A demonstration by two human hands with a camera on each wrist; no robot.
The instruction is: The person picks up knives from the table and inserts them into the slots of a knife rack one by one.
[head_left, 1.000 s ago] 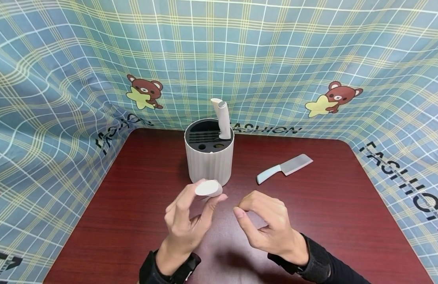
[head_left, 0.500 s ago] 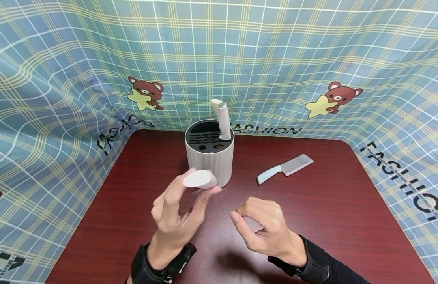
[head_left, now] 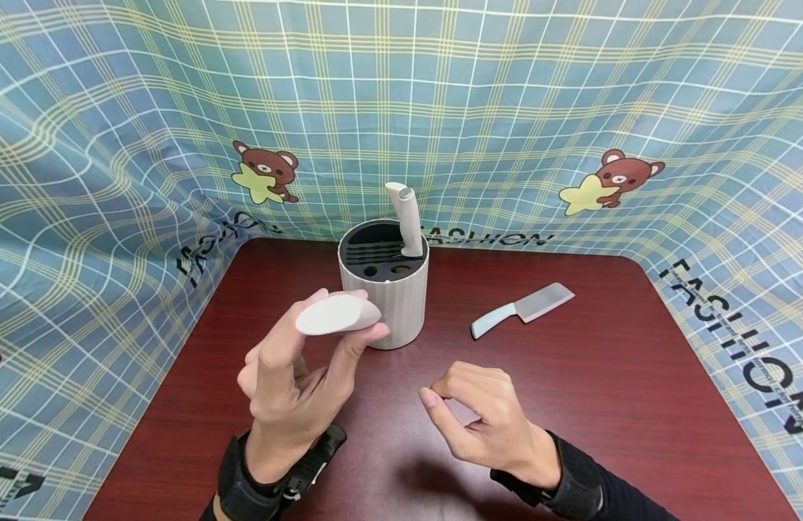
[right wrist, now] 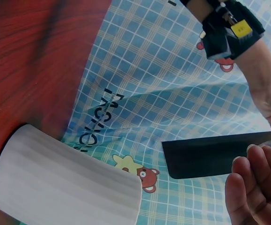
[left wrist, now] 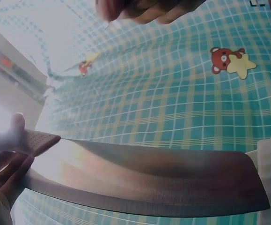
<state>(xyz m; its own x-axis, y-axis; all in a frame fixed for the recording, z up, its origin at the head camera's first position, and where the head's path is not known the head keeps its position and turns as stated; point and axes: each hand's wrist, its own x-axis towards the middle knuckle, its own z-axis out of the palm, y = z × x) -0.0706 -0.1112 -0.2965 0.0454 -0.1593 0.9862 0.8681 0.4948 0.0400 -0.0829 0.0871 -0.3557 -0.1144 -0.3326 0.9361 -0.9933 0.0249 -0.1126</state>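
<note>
My left hand (head_left: 297, 383) pinches the white handle (head_left: 330, 315) of a kitchen knife between thumb and fingers, in front of the knife block. In the left wrist view, its broad blade (left wrist: 149, 180) stretches away from the handle. The right wrist view shows that blade dark and square-ended. The white ribbed knife block (head_left: 401, 311) stands upright, with two white-handled knives (head_left: 411, 224) in its right side. My right hand (head_left: 486, 416) hovers over the table, fingers loosely curled, thumb near the forefinger, nothing held. On the right lies a small cleaver (head_left: 525, 310) with a pale blue handle.
The dark red table (head_left: 610, 405) has rounded far corners. A blue checked cloth (head_left: 479, 108) with bear prints hangs behind it and along both sides. Slots and two round holes show in the block's black top (head_left: 372, 253).
My left hand has moved left and slightly up in the head view, carrying the knife; its handle now looks larger and more tilted. My right hand has barely shifted.
</note>
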